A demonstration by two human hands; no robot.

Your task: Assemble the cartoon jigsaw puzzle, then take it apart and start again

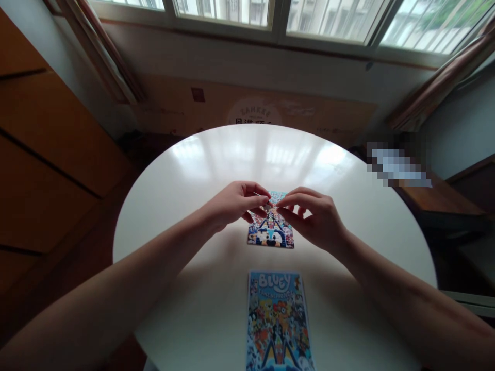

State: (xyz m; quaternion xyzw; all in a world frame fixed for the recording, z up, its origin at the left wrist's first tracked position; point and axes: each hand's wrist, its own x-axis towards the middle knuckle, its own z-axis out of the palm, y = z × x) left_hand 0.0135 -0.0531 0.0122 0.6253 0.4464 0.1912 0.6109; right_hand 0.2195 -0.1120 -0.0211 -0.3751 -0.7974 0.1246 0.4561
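Observation:
Over the middle of the white table, my left hand [247, 201] pinches a small puzzle piece [267, 206] between thumb and fingers. My right hand [315, 211] comes in from the other side, its thumb and index fingertips drawn together close to that piece. Whatever lies between the right fingertips is too small to make out. Right beneath both hands is a small colourful picture puzzle [270, 238] with a blue dog face at its near edge; the fingers cover part of its upper half. Nearer to me lies a printed Bluey picture sheet [276, 319], flat and untouched.
The round white table [162, 206] reflects the windows [224, 10] at its far side. An orange-brown cabinet [50, 129] stands left. On the right is a wooden desk [444, 198] with a blurred-out patch above it. Curtains [100, 51] hang beside the windows.

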